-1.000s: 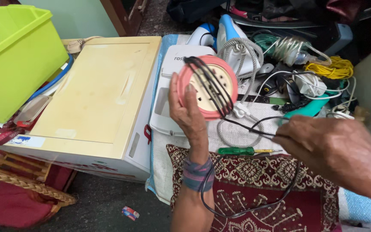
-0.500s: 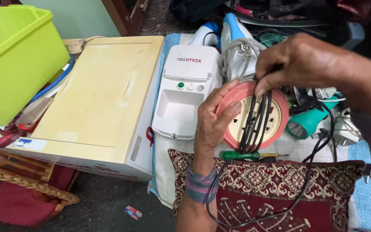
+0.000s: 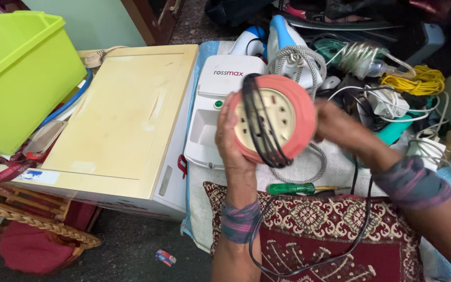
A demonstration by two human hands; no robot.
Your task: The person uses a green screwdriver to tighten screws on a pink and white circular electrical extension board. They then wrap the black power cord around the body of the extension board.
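Note:
My left hand (image 3: 233, 143) grips the left rim of a round pink extension reel (image 3: 283, 117) with a cream socket face, held upright in front of me. Black cord (image 3: 259, 122) is looped several times across the reel's face, and its free length (image 3: 340, 245) hangs down over a maroon patterned cushion (image 3: 340, 235). My right hand (image 3: 348, 130) is behind the reel's right side, touching it. Whether that hand pinches the cord is hidden by the reel.
A white medical device box (image 3: 215, 99), a cream cabinet top (image 3: 126, 115), a lime-green bin (image 3: 16, 73), a green-handled screwdriver (image 3: 293, 188), a blue-white iron (image 3: 288, 39), and tangled cables, yellow cord (image 3: 413, 81) and plugs lie around.
The reel has been lifted and turned more upright, to the left. My right hand dropped from above the reel to behind its right side, and the cord loops shifted toward the left edge.

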